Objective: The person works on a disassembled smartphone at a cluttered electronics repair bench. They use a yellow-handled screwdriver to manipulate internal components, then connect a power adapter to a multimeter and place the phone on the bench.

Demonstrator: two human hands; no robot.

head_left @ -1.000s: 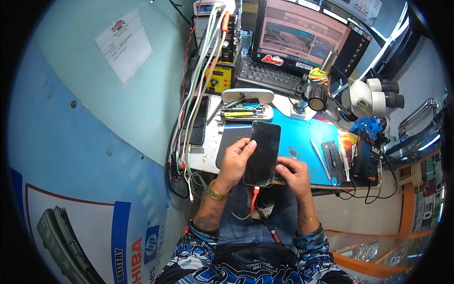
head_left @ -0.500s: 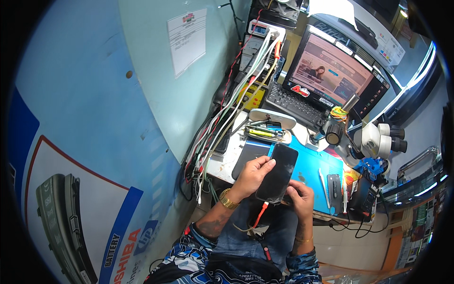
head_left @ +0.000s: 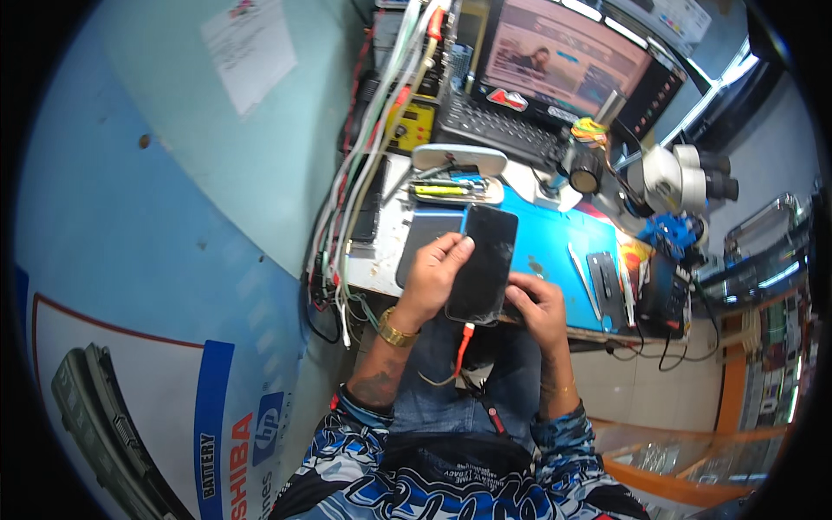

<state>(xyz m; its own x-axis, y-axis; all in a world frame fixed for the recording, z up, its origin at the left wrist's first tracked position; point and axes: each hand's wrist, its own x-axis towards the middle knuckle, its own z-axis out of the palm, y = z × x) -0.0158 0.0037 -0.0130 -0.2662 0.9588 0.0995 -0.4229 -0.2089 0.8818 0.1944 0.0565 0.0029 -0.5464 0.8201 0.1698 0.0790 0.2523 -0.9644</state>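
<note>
A black smartphone (head_left: 485, 263) with a dark screen is tilted upright above the near edge of the bench. My left hand (head_left: 435, 276) is closed on its left side, the thumb lying over the front. The fingers of my right hand (head_left: 541, 309) are curled at the phone's lower right edge, with their tips partly hidden behind it. From the phone's bottom end hangs a red cable (head_left: 462, 348), its plug at the middle of that end, dropping over my lap. Smudges show near the lower part of the screen.
Beyond the phone lies a blue work mat (head_left: 555, 251) with tweezers (head_left: 585, 276) and a dark phone part (head_left: 607, 286). An open tool case (head_left: 458, 187), a laptop (head_left: 520, 121) and a microscope (head_left: 672, 180) stand behind. Bundled cables (head_left: 373, 147) hang along the left wall.
My view has shifted, so the bench and hands appear higher and somewhat further left. Both hands keep about the same place on the phone, and the red cable still hangs from it.
</note>
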